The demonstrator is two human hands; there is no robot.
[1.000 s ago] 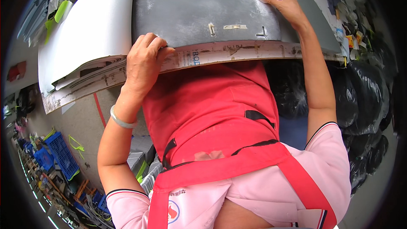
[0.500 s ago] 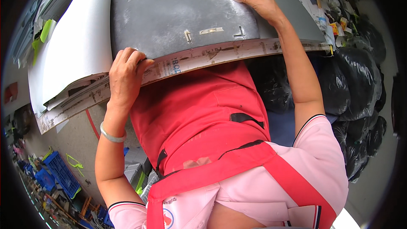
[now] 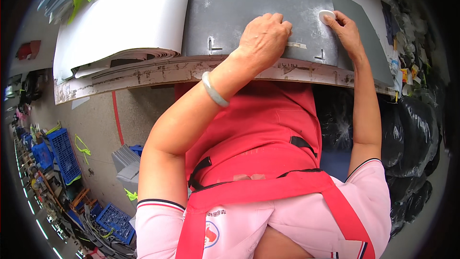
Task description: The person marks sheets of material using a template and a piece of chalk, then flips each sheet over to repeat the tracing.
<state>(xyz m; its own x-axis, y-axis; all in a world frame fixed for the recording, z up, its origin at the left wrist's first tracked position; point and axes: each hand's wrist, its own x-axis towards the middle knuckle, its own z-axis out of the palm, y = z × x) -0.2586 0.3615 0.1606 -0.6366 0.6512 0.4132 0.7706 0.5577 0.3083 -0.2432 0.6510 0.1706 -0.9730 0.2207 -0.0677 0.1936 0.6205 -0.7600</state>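
Far left: blue perforated plastic crates (image 3: pixel 64 156) stand on the floor. On the worktable with a scuffed, stained edge (image 3: pixel 129 80) lies a stack of smooth white sheets (image 3: pixel 120 19), its right side rolled over. It borders the left edge of a dark grey rectangular board with cut-out corner marks (image 3: pixel 230 7); the near edge of this board runs along the table edge. Left hand (image 3: pixel 266 38): fingers curled over the board's near half; whether they are closed on anything cannot be told. Grey board surface extends beyond it to the far edge and across to the right hand (image 3: pixel 347 31). Thumb and forefinger there are clamped on a small flat white disc (image 3: pixel 327 16), located at the board's right edge beside white smears. Under that edge, a plain grey sheet (image 3: pixel 366 38) extends right. Markings: the pink shirt (image 3: pixel 247 216) bears dark printed characters above a blue-ringed round emblem with a red figure. Far right: shiny black plastic bags (image 3: pixel 414 134).
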